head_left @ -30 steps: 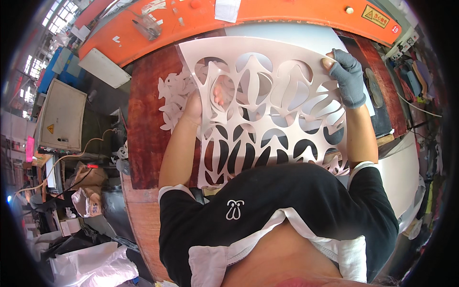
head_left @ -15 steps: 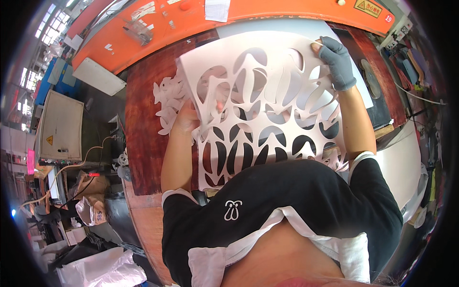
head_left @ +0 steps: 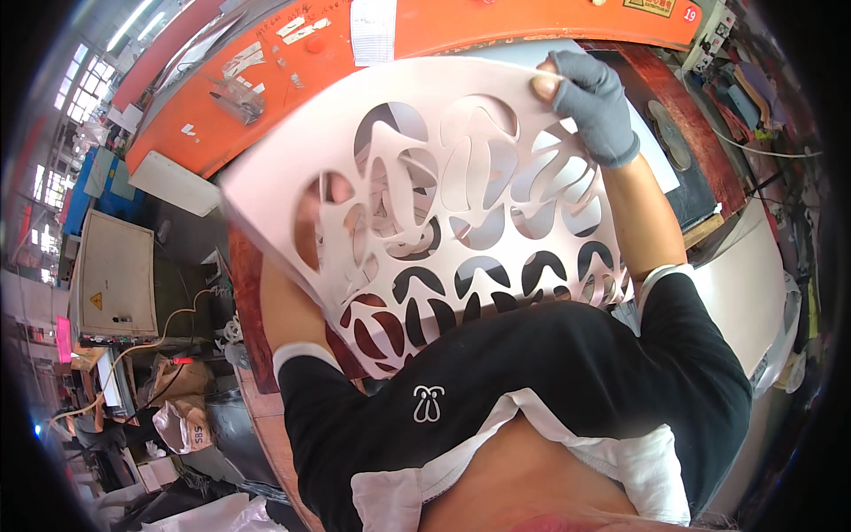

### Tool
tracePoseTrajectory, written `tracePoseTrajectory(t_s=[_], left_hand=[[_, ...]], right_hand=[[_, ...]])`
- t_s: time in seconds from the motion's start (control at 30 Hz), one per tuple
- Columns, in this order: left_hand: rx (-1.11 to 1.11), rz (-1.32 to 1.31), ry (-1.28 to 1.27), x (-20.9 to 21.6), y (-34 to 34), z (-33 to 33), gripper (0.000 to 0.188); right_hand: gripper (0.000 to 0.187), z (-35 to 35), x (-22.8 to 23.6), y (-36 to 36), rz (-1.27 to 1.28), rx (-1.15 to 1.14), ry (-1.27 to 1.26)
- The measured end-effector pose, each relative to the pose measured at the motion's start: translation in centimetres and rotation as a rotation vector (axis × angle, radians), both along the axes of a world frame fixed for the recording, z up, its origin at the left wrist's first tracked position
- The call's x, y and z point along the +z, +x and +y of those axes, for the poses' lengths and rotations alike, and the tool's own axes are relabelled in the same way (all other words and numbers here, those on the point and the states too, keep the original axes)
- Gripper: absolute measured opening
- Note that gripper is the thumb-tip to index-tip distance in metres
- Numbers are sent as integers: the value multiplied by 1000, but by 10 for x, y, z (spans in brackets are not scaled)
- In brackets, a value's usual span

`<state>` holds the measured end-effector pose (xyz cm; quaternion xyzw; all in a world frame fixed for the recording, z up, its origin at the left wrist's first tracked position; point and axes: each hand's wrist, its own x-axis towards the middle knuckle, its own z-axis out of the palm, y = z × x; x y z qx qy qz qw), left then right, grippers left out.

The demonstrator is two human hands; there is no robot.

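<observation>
**Clerk:** Item one?

**Me:** Pale pink flat sheet (head_left: 425, 222), thin and flexible, punched through with rounded and leaf-shaped cut-outs. I hold it up in the air in front of my chest, above the dark red work surface (head_left: 253, 293), tilted, its long axis running from lower left to upper right.

**Clerk:** Hands on it?

**Me:** Right hand (head_left: 589, 106), in a grey knit glove, pinches the sheet's top right corner, thumb on my side of it and fingers behind. Left hand (head_left: 315, 208), bare, is behind the sheet near its left edge; I see it only through the cut-outs, blurred, so I cannot tell how its fingers are set. The sheet lies down and to the left of my right hand, and spans between both arms; neither is clearly nearer.

**Clerk:** Surroundings?

**Me:** Orange machine housing (head_left: 496, 31) across the top, with a white paper slip (head_left: 372, 31) stuck on it. Grey-white cabinet with a yellow warning sticker (head_left: 115, 284) on the floor at my left. Brown paper bags (head_left: 182, 399) below that.

**Clerk:** Change against the earlier entries?

**Me:** A second ago the sheet lay lower and more squarely across me, close to the surface. Now it is lifted and swung, left edge raised and blurred, and the white scrap piece that showed beside it is no longer visible.
</observation>
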<state>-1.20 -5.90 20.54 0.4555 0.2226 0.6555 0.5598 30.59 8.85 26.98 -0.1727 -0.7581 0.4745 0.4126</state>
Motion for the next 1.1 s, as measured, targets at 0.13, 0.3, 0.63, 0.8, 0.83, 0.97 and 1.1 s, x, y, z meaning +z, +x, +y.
tracePoseTrajectory(t_s=[0.13,0.3,0.63,0.8,0.83,0.97,1.1], left_hand=[[127,-97,-203,6,18,43,28],[86,233,-361,-36,68,58,28],[315,456,-318,-20,67,69,30],[281,268,-320,-25,52,56,32],[262,239,-332,-28,52,53,32],[161,154,-387,-41,60,38,33],[-3,125,-428,-50,76,30,35]], right_hand=[[12,-1,-3,-9,61,148,-76],[14,4,-27,-27,-137,199,170],[13,0,-28,-26,-59,222,148],[13,1,-16,-23,-46,166,14],[13,1,-16,-23,-46,191,29],[14,5,-23,-28,-46,146,94],[18,16,-33,-36,-19,80,15]])
